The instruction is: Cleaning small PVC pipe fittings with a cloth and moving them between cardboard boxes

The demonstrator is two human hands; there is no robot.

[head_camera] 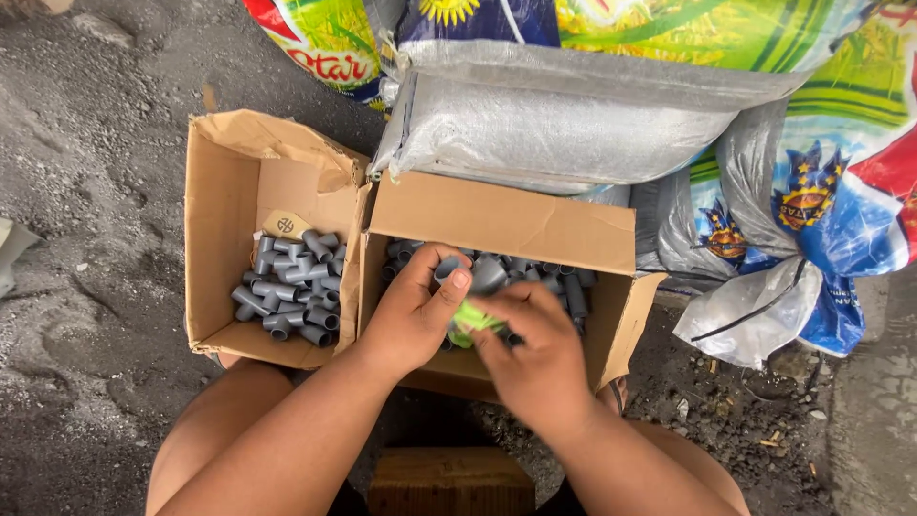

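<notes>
Both of my hands are over the right cardboard box (506, 222), which holds several grey plastic pipe fittings (564, 287). My left hand (411, 311) grips one grey pipe fitting (478, 275) between thumb and fingers. My right hand (540, 349) is closed on a small bright green piece (470, 319), pressed against the underside of that fitting. The left cardboard box (229, 182) stands open beside it with a pile of grey elbow and tee fittings (291, 287) at its bottom.
Large printed woven sacks (573, 115) lie stacked behind and to the right of the boxes. The ground (86, 191) is dark grey and gritty. A wooden block (449, 483) sits between my knees near the bottom edge.
</notes>
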